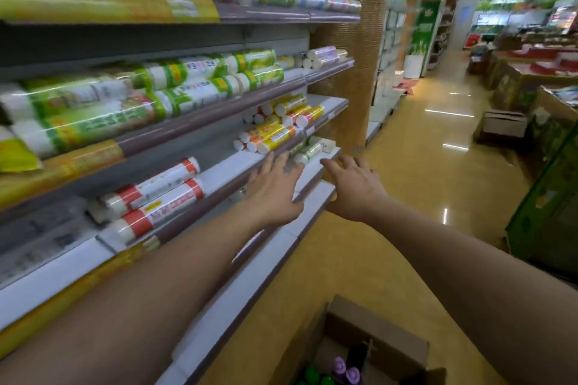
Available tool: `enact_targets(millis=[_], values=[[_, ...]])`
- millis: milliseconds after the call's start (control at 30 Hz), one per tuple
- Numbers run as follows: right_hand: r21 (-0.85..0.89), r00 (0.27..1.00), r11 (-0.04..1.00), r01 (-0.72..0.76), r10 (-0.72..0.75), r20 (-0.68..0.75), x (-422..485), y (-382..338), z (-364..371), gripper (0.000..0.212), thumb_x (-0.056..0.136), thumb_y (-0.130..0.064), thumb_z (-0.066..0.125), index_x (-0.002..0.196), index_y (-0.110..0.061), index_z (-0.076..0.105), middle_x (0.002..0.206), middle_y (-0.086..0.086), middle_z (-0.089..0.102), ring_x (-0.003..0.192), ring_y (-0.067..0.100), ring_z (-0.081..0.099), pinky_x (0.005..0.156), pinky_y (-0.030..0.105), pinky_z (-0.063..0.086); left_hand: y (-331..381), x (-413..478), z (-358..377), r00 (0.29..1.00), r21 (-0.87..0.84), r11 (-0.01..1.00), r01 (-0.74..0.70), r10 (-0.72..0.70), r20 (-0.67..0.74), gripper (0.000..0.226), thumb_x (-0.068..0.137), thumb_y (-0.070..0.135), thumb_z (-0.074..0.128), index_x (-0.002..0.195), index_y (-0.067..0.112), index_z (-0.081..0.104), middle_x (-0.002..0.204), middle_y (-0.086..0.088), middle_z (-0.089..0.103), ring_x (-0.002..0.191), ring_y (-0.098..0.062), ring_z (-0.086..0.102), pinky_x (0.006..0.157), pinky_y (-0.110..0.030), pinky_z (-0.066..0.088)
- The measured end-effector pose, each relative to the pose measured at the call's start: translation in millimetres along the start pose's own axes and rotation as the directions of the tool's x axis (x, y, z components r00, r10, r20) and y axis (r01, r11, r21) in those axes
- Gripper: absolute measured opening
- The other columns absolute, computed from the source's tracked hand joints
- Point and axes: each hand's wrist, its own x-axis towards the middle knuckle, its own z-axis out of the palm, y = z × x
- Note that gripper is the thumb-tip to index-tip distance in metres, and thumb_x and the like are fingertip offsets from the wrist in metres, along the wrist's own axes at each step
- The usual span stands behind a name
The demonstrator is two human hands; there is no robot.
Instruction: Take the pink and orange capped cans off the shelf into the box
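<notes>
- White shelf point(316, 166) edge lay under both hands; left hand point(272, 191) and right hand point(355, 187) reached with fingers spread, holding nothing
- green-labelled roll point(308, 152) lay on that shelf, just beyond the fingertips, beside a small box point(327, 144)
- a hasty sweep might have knocked the roll off the shelf end; orange rolls point(266, 137) stacked above looked loose too

Supermarket aisle, stocked shelves point(325, 103) of packaged rolls point(194, 87), distant produce displays point(531, 66)
</notes>
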Motion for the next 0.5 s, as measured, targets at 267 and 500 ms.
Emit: enact_targets(millis=[267, 500], values=[[0.046, 0.967, 0.967, 0.252, -0.250, -0.044, -12, -40, -24, 0.094, 0.082, -0.046, 0.076, 0.156, -0.029, 0.021, 0.156, 0.011, 0.030, 0.143, 0.038, 0.028, 0.112, 0.055, 0.036, -20, -76, -34, 0.961, 0.030, 0.961, 0.273, -0.271, -0.055, 0.085, 0.089, 0.048, 0.062, 0.159, 0.032, 0.016, 0.168, -0.007, -0.002, 0.154, -0.033, -0.005, 0.119, -0.058, 0.020], [0.103, 0.866, 0.860, 0.499, -0.499, -0.033, -33, -96, -37, 0.092, 0.079, -0.043, 0.076, 0.154, -0.030, 0.025, 0.156, 0.010, 0.029, 0.143, 0.036, 0.025, 0.107, 0.053, 0.039, -14, -171, -55, 0.829, 0.039, 0.829, 0.557, -0.554, -0.073, 0.090, 0.087, 0.050, 0.064, 0.159, 0.031, 0.015, 0.168, -0.006, -0.003, 0.154, -0.032, -0.004, 0.118, -0.059, 0.022]])
